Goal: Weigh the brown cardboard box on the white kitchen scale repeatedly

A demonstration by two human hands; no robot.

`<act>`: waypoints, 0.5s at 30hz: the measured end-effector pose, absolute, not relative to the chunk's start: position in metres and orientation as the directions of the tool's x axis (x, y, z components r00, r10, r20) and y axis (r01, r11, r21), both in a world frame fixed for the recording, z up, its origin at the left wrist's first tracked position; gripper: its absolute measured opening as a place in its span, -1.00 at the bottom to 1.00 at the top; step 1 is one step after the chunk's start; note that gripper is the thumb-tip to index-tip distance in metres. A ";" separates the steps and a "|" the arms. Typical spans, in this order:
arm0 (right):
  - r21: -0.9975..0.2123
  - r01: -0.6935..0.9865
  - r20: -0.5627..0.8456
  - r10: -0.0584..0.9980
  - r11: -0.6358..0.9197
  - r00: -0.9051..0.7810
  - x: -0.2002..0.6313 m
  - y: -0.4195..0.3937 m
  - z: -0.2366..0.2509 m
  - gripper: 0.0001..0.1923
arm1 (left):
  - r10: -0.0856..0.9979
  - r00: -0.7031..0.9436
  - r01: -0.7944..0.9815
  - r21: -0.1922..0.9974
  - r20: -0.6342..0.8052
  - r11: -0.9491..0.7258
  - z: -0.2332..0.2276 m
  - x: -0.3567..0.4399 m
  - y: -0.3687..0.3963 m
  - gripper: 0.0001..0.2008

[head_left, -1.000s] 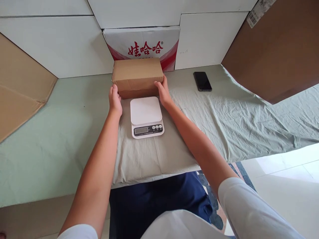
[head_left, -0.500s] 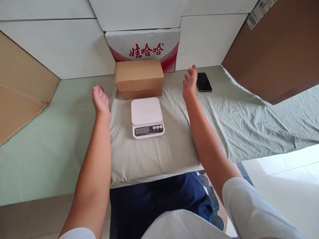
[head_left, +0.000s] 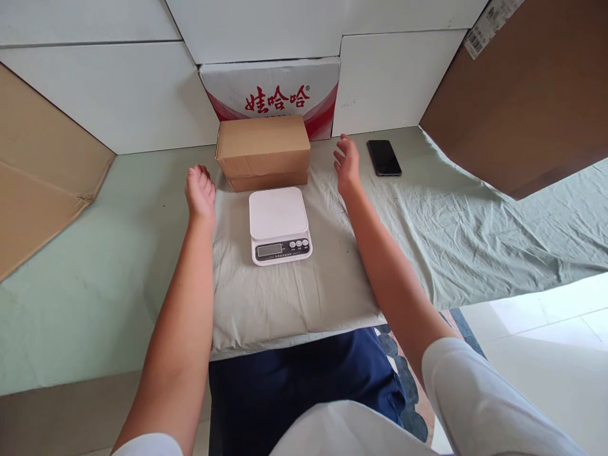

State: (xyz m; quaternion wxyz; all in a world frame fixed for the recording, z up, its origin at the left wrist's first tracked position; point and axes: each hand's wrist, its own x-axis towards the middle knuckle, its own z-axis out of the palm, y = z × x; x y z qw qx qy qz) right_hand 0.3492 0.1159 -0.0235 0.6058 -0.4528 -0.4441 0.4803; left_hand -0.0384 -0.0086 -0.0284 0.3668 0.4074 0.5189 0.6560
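Note:
My left hand [head_left: 201, 192] is held to the left of a brown cardboard box [head_left: 263, 149], palm turned inward, fingers stretched out and nothing in them. On the box's other side, apart from it, my right hand [head_left: 348, 163] is likewise open and bare, its fingers a little bent and spread. In front of the box lies a white kitchen scale [head_left: 278, 215] with a bare top plate, a grey display and three round buttons. Neither hand touches the scale. A black phone [head_left: 384, 158] lies just right of my right hand.
A pale green cloth [head_left: 285, 304] covers the table. Behind the brown box stands a white and red carton [head_left: 270, 76] against white panels [head_left: 394, 82]. Large cardboard sheets flank the table on the left [head_left: 42, 171] and right [head_left: 532, 95].
Both hands have moved inward: the left hand to the right, the right hand to the left and away from the phone. The box, scale and phone stay where they were.

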 end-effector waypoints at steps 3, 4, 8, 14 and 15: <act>-0.982 -0.163 0.088 0.994 0.099 0.071 0.327 0.098 -0.017 -0.09 | 0.903 -0.407 -0.087 0.979 0.135 -0.186 -0.027 -0.030 -0.009 -0.04; -0.983 -0.156 0.096 0.995 0.101 0.037 0.320 0.093 -0.016 -0.08 | 0.905 -0.408 -0.102 0.979 0.122 -0.178 -0.026 -0.027 -0.009 -0.08; -0.978 -0.164 0.138 0.988 0.126 -0.068 0.296 0.075 -0.014 -0.14 | 0.916 -0.388 -0.120 0.979 0.104 -0.162 -0.025 -0.020 -0.009 -0.05; -0.974 -0.172 0.171 0.974 0.145 -0.146 0.278 0.061 -0.014 -0.14 | 0.937 -0.310 -0.071 0.979 0.159 -0.189 -0.039 -0.019 -0.001 -0.04; -0.974 -0.168 0.181 0.971 0.155 -0.153 0.276 0.059 -0.014 -0.15 | 0.937 -0.304 -0.070 0.977 0.174 -0.204 -0.041 -0.017 0.000 -0.08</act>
